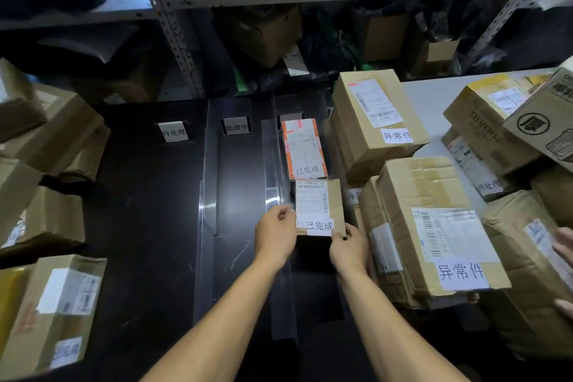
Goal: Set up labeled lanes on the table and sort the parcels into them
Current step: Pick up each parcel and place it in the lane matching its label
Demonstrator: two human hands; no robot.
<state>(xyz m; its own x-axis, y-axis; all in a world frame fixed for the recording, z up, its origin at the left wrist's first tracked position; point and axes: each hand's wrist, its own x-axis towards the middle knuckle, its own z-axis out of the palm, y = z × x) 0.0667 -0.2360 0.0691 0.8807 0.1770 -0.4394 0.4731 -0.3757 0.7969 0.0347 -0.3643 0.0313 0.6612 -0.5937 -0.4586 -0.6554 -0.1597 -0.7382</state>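
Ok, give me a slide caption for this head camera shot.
Both hands, left hand and right hand, set a small labeled parcel in the lane behind an orange-edged parcel.

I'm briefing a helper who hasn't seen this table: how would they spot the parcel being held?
On the black table, find the narrow lane right of the clear dividers. Two small parcels lie there in a row. It is the nearer brown box, held by the left hand and right hand; the farther parcel has orange edges.
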